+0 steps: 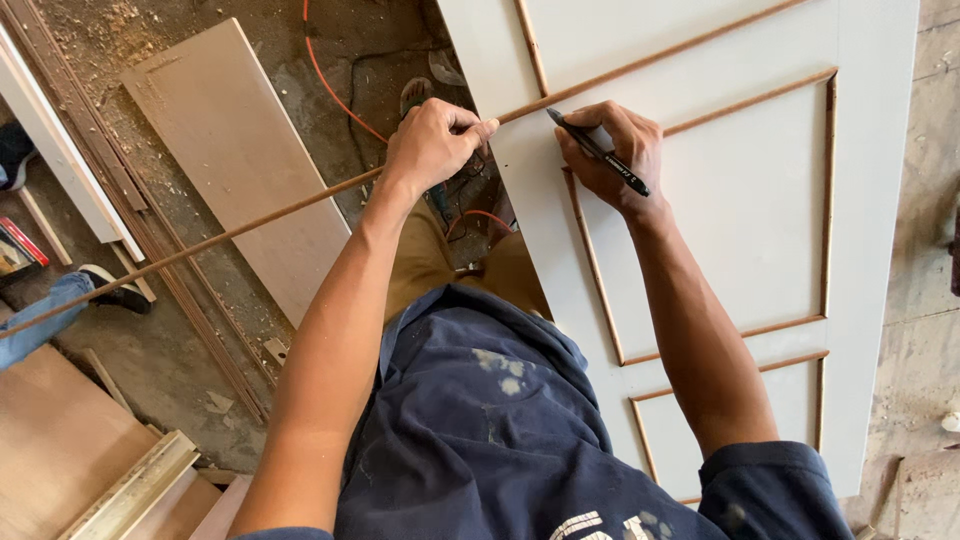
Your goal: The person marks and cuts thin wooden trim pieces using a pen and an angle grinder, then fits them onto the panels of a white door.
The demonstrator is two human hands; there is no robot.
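A long thin wooden moulding strip (pixel 230 233) runs from the left edge up across a white panelled door (pixel 870 200) lying flat. My left hand (pixel 432 143) grips the strip just off the door's left edge. My right hand (pixel 612 150) rests on the door beside the strip and holds a black pen (pixel 598 152), its tip pointing at the strip. Thin brown moulding strips (pixel 826 190) frame the door's panels.
A pale board (pixel 240 160) lies on the sawdust-covered floor at left, with an orange cable (pixel 335 90) behind it. Another person's leg in jeans and a shoe (pixel 110 290) is at far left. Wooden boards and trim (pixel 120 490) lie at lower left.
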